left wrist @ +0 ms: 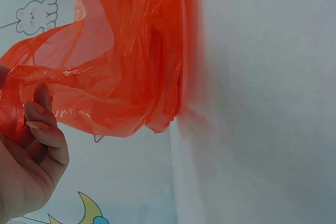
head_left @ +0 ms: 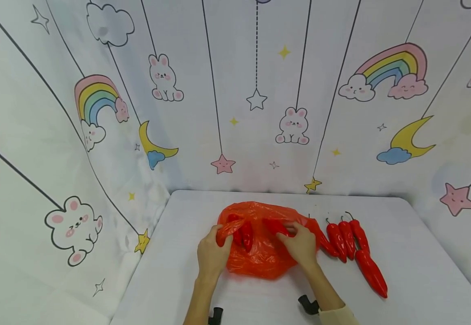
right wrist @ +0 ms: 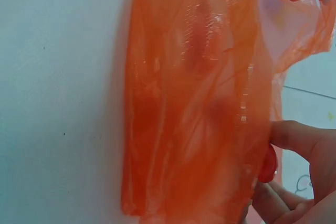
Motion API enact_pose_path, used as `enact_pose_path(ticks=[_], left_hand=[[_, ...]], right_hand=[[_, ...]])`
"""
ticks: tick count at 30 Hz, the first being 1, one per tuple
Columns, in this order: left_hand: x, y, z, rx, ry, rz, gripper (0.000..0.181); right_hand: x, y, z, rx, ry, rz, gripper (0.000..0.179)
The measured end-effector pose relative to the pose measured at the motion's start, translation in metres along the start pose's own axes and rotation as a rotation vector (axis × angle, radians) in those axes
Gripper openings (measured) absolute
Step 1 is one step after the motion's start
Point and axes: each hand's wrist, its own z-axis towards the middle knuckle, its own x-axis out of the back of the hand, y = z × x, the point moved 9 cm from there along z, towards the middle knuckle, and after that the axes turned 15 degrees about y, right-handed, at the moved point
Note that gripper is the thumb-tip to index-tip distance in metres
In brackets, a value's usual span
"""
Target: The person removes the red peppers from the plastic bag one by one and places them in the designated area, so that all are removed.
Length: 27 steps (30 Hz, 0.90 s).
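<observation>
An orange-red plastic bag lies on the table with its mouth open upward. My left hand grips the bag's rim at the left, and in the left wrist view its fingers curl around the thin film. My right hand holds a red pepper at the right side of the mouth. In the right wrist view that pepper's rounded end shows between thumb and fingers, beside the bag wall. Inside the bag, other red peppers are visible, partly hidden by film.
Right of the bag, several red peppers with dark stems lie side by side on the white table. One long pepper points toward the near right. A patterned cloth hangs behind the table.
</observation>
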Motion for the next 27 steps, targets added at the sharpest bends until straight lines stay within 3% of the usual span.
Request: enact_pose_path(ticks=[27], left_hand=[[-0.002,0.000,-0.003,-0.005,-0.010,-0.010,0.028]], right_hand=[[0.057,0.016,-0.026,-0.155,0.068,0.133,0.041]])
